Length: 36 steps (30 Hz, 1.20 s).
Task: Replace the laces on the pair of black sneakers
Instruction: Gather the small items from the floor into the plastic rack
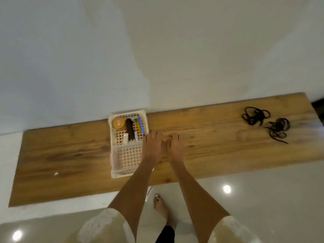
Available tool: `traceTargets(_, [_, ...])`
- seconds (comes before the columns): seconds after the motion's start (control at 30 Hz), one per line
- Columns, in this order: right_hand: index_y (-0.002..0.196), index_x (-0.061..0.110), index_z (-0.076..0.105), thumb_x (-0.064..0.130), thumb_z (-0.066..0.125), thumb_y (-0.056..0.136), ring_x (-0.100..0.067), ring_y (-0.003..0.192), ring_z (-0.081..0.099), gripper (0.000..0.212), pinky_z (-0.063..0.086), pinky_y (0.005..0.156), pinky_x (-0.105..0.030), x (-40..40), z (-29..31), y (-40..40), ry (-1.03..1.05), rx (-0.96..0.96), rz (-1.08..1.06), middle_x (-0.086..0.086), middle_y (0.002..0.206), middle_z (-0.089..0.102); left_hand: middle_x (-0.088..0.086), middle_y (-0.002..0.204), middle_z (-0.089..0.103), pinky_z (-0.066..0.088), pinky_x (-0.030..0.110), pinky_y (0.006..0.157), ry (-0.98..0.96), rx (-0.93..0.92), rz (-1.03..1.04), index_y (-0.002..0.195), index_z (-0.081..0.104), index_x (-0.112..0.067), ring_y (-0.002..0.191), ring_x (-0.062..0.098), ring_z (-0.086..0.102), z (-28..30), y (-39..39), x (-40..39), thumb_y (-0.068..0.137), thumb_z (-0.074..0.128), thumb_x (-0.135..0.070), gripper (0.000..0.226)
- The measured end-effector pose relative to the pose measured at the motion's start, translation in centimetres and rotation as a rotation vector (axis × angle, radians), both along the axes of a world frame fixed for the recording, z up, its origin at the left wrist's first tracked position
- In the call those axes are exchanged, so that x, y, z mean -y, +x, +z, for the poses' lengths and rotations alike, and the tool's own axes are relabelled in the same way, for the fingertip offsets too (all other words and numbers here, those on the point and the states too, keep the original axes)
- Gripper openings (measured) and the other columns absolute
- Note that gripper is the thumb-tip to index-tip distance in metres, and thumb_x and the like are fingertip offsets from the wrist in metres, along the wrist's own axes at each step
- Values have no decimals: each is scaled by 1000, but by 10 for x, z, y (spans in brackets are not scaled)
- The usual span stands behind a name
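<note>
Two bundles of dark laces lie on the wooden tabletop [219, 137] at the far right: one loose coil [255, 115] and a second tangle [278, 129] just right of it. No sneakers are in view. My left hand [153, 146] and my right hand [176, 146] rest side by side, palms down, on the table's middle, fingers stretched out flat. Neither hand holds anything. The left hand lies right beside a cream plastic basket [128, 165].
The basket holds an orange round tin [118, 123], a dark brush [129, 131], coloured pens and small white items. A pale wall backs the table. The glossy tiled floor [263, 199] and my bare foot [161, 206] show below the front edge.
</note>
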State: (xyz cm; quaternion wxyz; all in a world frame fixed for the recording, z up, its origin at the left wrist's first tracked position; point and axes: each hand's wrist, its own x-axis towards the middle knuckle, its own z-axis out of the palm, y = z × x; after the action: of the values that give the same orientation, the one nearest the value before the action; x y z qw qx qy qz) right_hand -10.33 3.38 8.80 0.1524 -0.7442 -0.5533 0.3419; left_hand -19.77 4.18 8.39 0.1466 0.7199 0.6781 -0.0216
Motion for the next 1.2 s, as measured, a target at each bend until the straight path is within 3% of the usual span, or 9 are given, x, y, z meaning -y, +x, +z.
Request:
traceTargets(0.2, [120, 8, 53, 17, 44, 97, -29, 111, 49, 26, 43, 87, -38, 94, -36, 155, -34, 33, -436, -11, 120, 53, 6, 134, 47, 30, 35, 103, -146, 17, -323, 130, 46, -14, 123, 24, 43, -7, 164, 53, 101, 29, -29, 37])
traceTargets(0.33, [116, 8, 56, 17, 46, 97, -26, 111, 49, 23, 45, 89, -38, 164, -51, 266, 1, 80, -686, -9, 119, 56, 7, 131, 49, 31, 36, 102, -176, 40, -591, 125, 50, -14, 121, 25, 44, -20, 283, 99, 100, 35, -28, 32])
traceTargets(0.47, [118, 9, 56, 18, 46, 98, -23, 112, 49, 25, 43, 90, -34, 242, -62, 367, 19, 75, -930, -8, 122, 55, 8, 120, 61, 42, 37, 96, -102, -1, -829, 119, 58, -12, 111, 24, 56, -27, 410, 166, 95, 49, -29, 30])
traceTargets(0.6, [119, 7, 56, 16, 45, 98, -24, 112, 49, 26, 43, 86, -35, 329, -78, 446, 1, 39, -1155, -10, 121, 55, 7, 143, 44, 29, 35, 110, -253, -52, -1050, 137, 42, -14, 132, 23, 38, -39, 524, 253, 101, 36, -31, 41])
traceTargets(0.7, [119, 6, 56, 15, 46, 97, -26, 111, 49, 25, 43, 85, -36, 401, -93, 493, -17, 11, -1335, -11, 120, 56, 7, 146, 39, 26, 35, 111, -313, -79, -1222, 140, 37, -13, 134, 22, 34, -53, 591, 322, 101, 32, -30, 44])
traceTargets(0.93, [119, 7, 55, 16, 48, 97, -24, 113, 47, 25, 41, 87, -35, 536, -114, 557, -68, -26, -1850, -10, 119, 56, 9, 137, 45, 32, 35, 104, -506, -128, -1546, 136, 42, -11, 125, 24, 42, -77, 690, 470, 99, 34, -27, 41])
traceTargets(1.2, [116, 8, 56, 15, 47, 96, -23, 114, 46, 23, 40, 88, -36, 614, -118, 607, -108, -109, -2258, -8, 117, 55, 9, 132, 47, 34, 37, 99, -556, -291, -1846, 131, 44, -11, 121, 25, 43, -86, 767, 561, 100, 33, -27, 37])
